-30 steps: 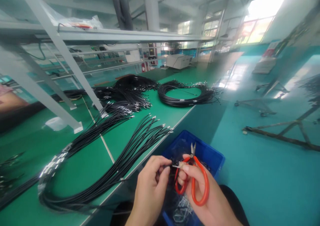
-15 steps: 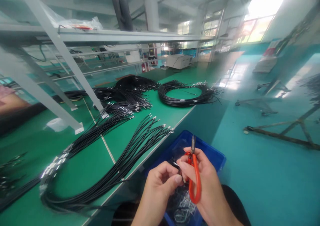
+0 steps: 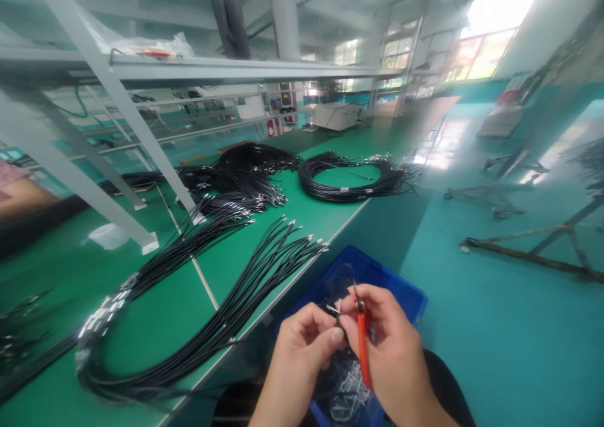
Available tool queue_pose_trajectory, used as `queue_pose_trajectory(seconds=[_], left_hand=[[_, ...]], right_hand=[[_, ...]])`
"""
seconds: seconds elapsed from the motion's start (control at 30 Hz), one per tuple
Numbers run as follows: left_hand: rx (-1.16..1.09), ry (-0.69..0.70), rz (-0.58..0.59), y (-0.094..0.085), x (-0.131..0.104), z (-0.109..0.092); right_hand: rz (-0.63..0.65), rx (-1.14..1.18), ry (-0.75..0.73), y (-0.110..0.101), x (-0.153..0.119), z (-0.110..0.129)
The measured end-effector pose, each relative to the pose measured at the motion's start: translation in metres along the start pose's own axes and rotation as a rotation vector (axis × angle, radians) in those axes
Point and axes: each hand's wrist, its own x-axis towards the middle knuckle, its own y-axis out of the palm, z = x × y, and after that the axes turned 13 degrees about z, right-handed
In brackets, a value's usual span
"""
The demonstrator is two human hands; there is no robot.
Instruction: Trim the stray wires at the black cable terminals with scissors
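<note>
Black cable [image 3: 338,319], pinched in the left hand's [image 3: 299,348] fingers near the edge of the desk [image 3: 338,224], could get cut because the right hand [image 3: 399,345] grips red scissors [image 3: 363,348] so close.

One pair of scissors [image 3: 363,348], one blue bin [image 3: 402,290], one round cable coil [image 3: 325,192] and one pale box [image 3: 336,117] are visible.

- One left hand [image 3: 306,346], bare, lower centre of the frame; thumb and index finger bent into a pinch.
- One right hand [image 3: 394,339], bare, beside it; fingers curled in a grip.
- Two wrists, angled inward from the bottom edge.
</note>
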Motion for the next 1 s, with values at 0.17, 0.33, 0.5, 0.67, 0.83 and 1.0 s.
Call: queue_pose_trajectory(seconds=[0.17,0.33,0.5,0.67,0.83,1.0], left_hand=[[0.023,-0.01,0.0,0.003,-0.002,-0.004],[0.082,0.04,-0.043,0.003,-0.004,0.001],[0.506,0.188,-0.224,0.006,-0.007,0.0],[0.684,0.276,-0.241,0.009,-0.008,0.0],[0.683,0.271,-0.186,0.008,-0.008,-0.001],[0.625,0.244,-0.158,0.009,-0.01,-0.006]], right_hand=[[-0.072,-0.149,-0.118,0.003,-0.005,-0.008],[-0.207,-0.235,-0.199,-0.002,-0.009,-0.02],[-0.183,-0.023,-0.033,-0.01,-0.011,-0.011],[-0.161,0.056,-0.013,-0.006,-0.012,0.007],[-0.123,0.058,-0.039,0.001,-0.009,0.005],[-0.112,0.069,0.0,0.004,-0.007,0.005]])
